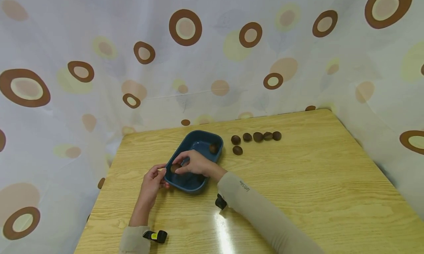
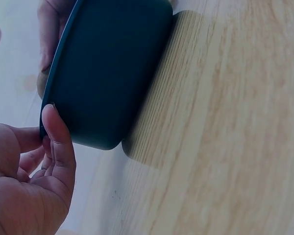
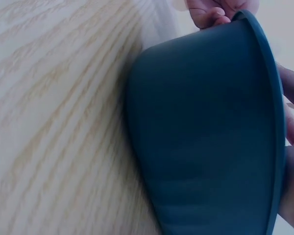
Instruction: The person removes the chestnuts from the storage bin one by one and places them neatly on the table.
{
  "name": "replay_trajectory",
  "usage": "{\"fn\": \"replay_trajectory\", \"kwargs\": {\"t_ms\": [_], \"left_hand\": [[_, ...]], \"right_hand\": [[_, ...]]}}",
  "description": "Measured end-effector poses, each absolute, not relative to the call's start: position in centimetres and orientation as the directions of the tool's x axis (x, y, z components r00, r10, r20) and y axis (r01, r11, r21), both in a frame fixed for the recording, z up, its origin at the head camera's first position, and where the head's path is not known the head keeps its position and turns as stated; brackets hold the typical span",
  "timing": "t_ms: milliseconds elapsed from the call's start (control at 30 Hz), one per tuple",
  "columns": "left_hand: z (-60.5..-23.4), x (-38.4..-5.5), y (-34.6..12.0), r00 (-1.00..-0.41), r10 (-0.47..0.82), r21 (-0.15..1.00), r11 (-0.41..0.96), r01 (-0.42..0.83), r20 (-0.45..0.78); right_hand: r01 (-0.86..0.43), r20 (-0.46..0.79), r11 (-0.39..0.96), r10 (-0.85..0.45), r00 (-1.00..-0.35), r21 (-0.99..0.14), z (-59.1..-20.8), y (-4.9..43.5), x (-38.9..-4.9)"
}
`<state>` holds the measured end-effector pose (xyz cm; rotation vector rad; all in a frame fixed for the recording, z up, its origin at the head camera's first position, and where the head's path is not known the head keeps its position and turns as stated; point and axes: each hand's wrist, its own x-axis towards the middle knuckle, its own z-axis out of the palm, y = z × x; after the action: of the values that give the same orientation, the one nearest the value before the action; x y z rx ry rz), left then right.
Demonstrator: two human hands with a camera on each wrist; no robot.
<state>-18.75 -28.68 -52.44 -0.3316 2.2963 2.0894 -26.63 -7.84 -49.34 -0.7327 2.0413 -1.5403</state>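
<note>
A dark blue rectangular basin with rounded corners stands on the table. My left hand pinches its rim at the near left corner, thumb on top and fingers against the outer wall. Reaching over the basin from the right, my right hand holds a brown chestnut between thumb and fingers, low inside the left end. Another chestnut lies at the basin's far right corner, and a darker one shows below my right wrist. The left wrist view has the basin's outer wall filling its top.
Right of the basin, several chestnuts form a row on the wooden table, with a single chestnut in front of the row's left end. A patterned curtain hangs behind the table and along its sides.
</note>
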Motion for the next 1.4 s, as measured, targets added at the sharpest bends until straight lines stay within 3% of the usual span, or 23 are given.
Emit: {"fn": "replay_trajectory", "kwargs": {"t_ms": [933, 1400], "left_hand": [[-52.1, -18.6, -28.4, -0.975, -0.153, 0.981, 0.086, -0.174, -0.159], [-52.1, -18.6, -28.4, -0.974, -0.149, 0.979, 0.091, -0.184, -0.17]], "right_hand": [[-0.219, 0.067, 0.172, -0.62, -0.782, -0.961, -47.9, -2.7, -27.5], [-0.104, -0.014, 0.193, -0.528, -0.849, -0.976, -48.7, 4.9, -28.9]]}}
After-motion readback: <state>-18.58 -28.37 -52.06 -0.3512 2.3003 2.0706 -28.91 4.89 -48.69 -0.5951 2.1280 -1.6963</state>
